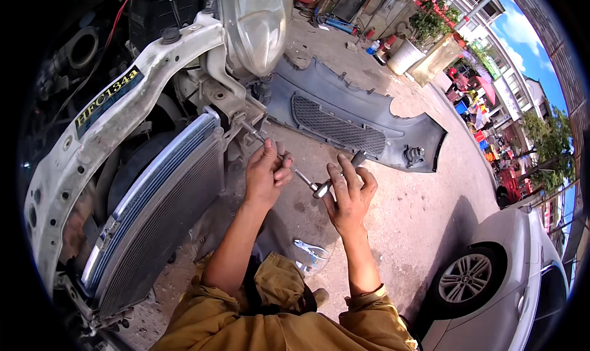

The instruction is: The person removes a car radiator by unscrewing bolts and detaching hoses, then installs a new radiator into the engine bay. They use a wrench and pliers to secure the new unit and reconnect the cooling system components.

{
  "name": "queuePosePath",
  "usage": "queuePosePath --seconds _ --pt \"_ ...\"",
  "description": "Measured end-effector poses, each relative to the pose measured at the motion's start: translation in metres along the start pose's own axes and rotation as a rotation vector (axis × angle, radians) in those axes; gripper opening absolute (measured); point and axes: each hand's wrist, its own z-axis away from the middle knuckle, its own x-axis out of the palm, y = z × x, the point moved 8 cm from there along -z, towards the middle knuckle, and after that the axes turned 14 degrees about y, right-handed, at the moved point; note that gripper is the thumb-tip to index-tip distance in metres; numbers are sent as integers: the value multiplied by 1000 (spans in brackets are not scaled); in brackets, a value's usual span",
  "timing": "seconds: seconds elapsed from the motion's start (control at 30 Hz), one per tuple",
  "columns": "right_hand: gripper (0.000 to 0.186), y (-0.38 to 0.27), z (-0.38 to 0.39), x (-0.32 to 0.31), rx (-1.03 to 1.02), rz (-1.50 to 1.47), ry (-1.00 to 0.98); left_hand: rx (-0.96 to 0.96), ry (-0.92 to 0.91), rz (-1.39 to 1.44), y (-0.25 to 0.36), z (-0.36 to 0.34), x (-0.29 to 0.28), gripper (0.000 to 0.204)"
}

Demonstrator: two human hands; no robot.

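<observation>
A ratchet wrench (pixel 321 190) with a long extension bar (pixel 251 128) reaches toward the metal bracket (pixel 230 102) at the front of an opened-up car. The bar's far end meets the bracket, though I cannot make out the fastener there. My left hand (pixel 265 178) is closed around the extension bar, fingers pinching it midway. My right hand (pixel 350 198) is at the ratchet's head and handle, fingers curled over it. Left of my hands stands the finned radiator (pixel 172 222), below the pale upper crossmember (pixel 144 62). A headlight (pixel 255 25) sits above the bracket.
A detached grey bumper cover (pixel 405 130) lies on the concrete beyond my hands. Pliers (pixel 310 249) rest on the ground near my legs. On the right a silver car (pixel 516 277) is parked. A potted plant (pixel 405 57) and an outdoor area with people are farther off.
</observation>
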Motion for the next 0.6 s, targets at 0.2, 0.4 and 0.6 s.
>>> queuePosePath --seconds 0.2,0.4,0.6 --pt "35 16 19 18 347 -284 -5 -103 -182 -93 -28 27 22 30" --pt "33 -14 115 61 1188 -638 -146 -82 -229 -274 -43 13 8 26" --pt "53 -62 66 -11 912 -501 91 44 -119 -290 -40 9 8 28"
